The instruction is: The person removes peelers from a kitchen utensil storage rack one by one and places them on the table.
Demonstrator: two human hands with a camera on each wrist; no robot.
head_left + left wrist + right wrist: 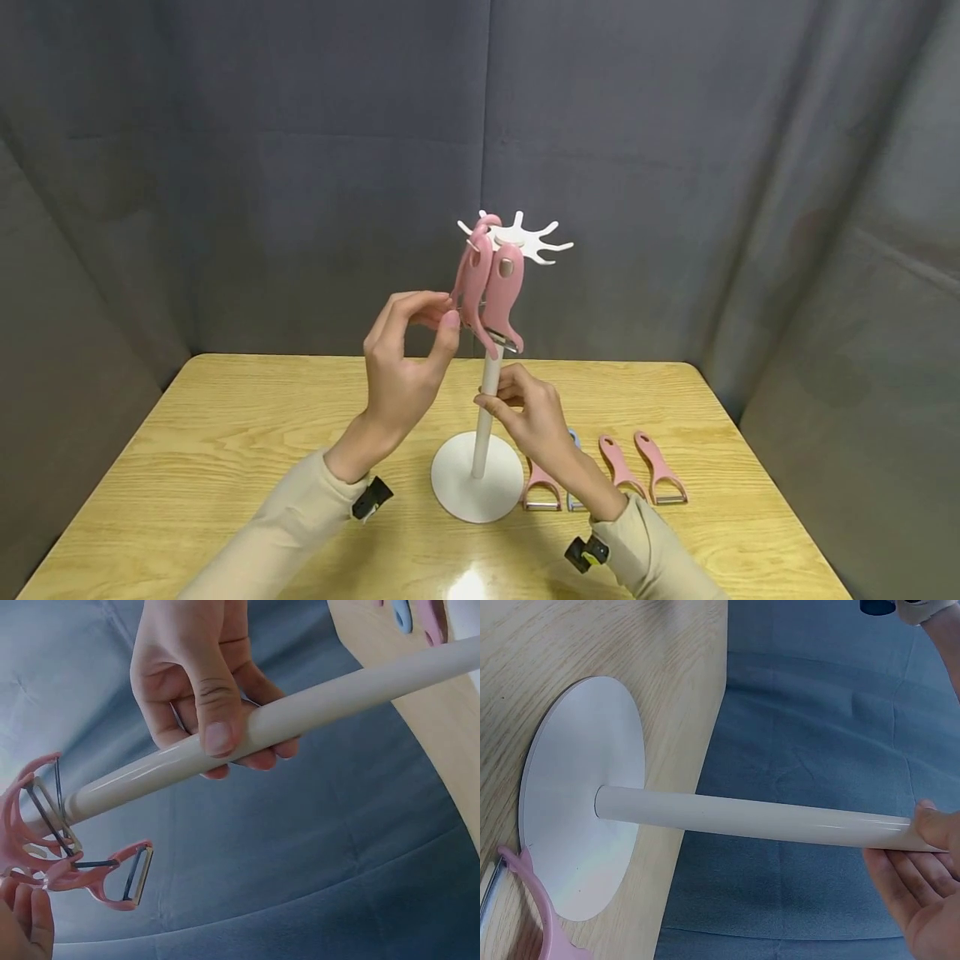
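A white stand with a round base (457, 479) and a slim pole (483, 429) carries a ring of hooks (536, 240) on top. Several pink peelers hang from its left and front hooks, among them a front peeler (504, 287) and one beside it (477, 283). My left hand (401, 367) is raised at their left; its thumb and fingertips come together at the lower part of the leftmost peeler (461, 275). With thumb and fingers my right hand (536, 412) grips the pole below the peelers, also seen in the left wrist view.
Right of the base, a row of peelers lies on the wooden table (262, 467): a pink one (542, 483) by the base, a blue one (574, 437) partly behind my right arm, and pink ones (654, 458) farther right. A grey curtain (337, 167) hangs behind.
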